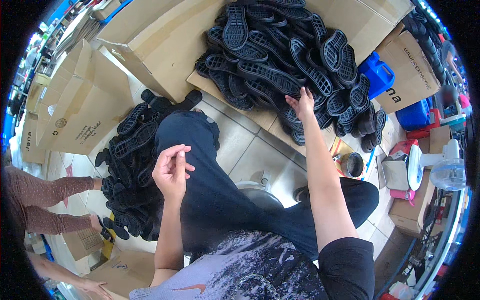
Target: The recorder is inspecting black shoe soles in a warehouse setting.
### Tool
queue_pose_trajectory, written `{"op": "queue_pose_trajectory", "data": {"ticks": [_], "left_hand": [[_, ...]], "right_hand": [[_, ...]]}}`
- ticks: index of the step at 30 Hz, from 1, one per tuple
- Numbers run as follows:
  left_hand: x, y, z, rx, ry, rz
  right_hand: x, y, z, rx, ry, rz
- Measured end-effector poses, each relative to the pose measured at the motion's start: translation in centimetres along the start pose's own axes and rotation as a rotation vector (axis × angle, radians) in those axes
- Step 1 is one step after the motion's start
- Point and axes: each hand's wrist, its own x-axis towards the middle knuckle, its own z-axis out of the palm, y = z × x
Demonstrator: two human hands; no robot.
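A large heap of black shoe soles (pixel 267 70) with gridded undersides lies on flattened cardboard in front of me. My right hand (pixel 302 106) reaches to the near edge of this heap, fingers spread and nothing in them; whether the fingertips touch a sole I cannot tell. Over my left thigh hovers my left hand (pixel 171 172), loosely curled with the fingers apart and nothing visible in it. Beside my left leg, a second pile of black soles (pixel 132 145) covers the floor.
Big cardboard boxes (pixel 150 45) stand behind and left of the heap. At right are a blue jug (pixel 376 75), a round metal tin (pixel 352 164) and a small white fan (pixel 446 171). Another person's legs (pixel 60 195) and hand (pixel 94 287) are at the left.
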Motion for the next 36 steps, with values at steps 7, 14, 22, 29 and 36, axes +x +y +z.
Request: {"op": "queue_pose_trajectory", "data": {"ticks": [7, 14, 22, 29, 36], "left_hand": [[0.7, -2.6, -4.4, -0.259, 0.068, -0.241], [-5.5, -19.0, -14.7, -0.867, 1.225, -1.01], [-11.0, -23.7, -23.4, 1.069, 1.438, -0.79], [-12.8, -22.0, -29.1, 1.267, 0.961, -0.798], [-7.1, -7.1, -24.5, 1.009, 0.997, -0.054]], "right_hand": [[-1.7, -2.0, -3.4, -0.402, -0.05, -0.248], [-1.7, -2.1, -9.5, -0.465, -0.052, 0.047], [-2.9, -0.9, -8.6, -0.629, -0.111, 0.061], [-4.1, 0.2, -9.0, -0.641, -0.095, -0.004], [-9.9, -1.0, -0.5, -0.856, -0.222, -0.509]]}}
